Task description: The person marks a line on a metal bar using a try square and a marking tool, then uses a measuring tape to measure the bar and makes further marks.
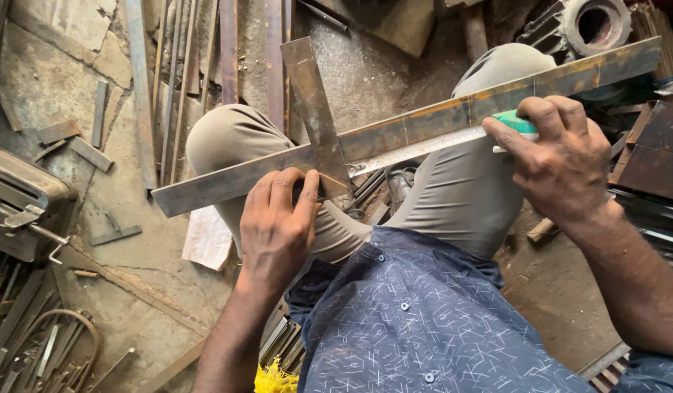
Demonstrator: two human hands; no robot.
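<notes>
A long flat steel bar [424, 124] lies slanted across my knees, running from lower left to upper right. A shorter rusty flat piece [315, 109] stands crosswise on it. My left hand [278, 218] presses the lower end of that piece and the extended tape blade against the bar. My right hand [562, 160] grips a green and white tape measure [518, 122] against the bar's right part. The tape blade [416, 149] stretches along the bar's lower edge between both hands.
Long steel strips [184, 73] lie on the dusty floor at upper left. Short offcuts [89, 149] are scattered at left, beside a dark metal box [24, 196]. Scrap rods [31, 335] pile at lower left. A round cast housing [595, 25] sits at upper right.
</notes>
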